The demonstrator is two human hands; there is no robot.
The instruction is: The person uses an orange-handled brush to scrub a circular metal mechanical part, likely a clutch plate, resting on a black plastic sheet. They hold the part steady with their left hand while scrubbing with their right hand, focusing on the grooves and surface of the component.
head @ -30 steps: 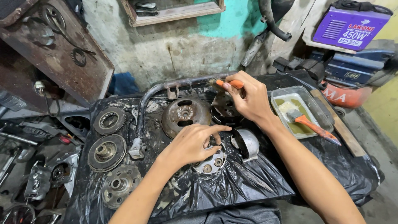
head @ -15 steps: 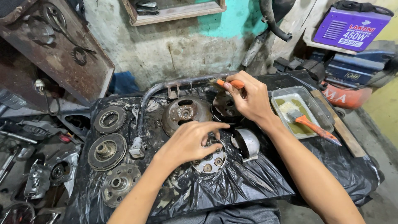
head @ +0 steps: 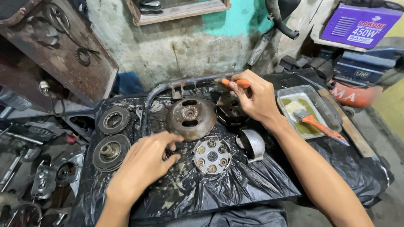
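Leftward off the round silver plate (head: 212, 156) goes the left hand (head: 143, 166), which half a second ago covered it; now the plate lies bare on the crinkled black plastic sheet (head: 235, 185), showing its ring of small brass-coloured rollers. That hand hovers palm down just beside the plate, forefinger stretched toward the rusty brown drum (head: 190, 117), the other fingers loosely curled and holding nothing. A curved, shiny metal cover (head: 251, 144) lies right of the plate. Farther off, the right hand (head: 252, 98) is closed around an orange-handled brush (head: 236, 83) over a dark, greasy round part (head: 229, 108). Beyond it, a clear plastic tray (head: 332, 114) of yellowish liquid holds a second brush (head: 315, 123).
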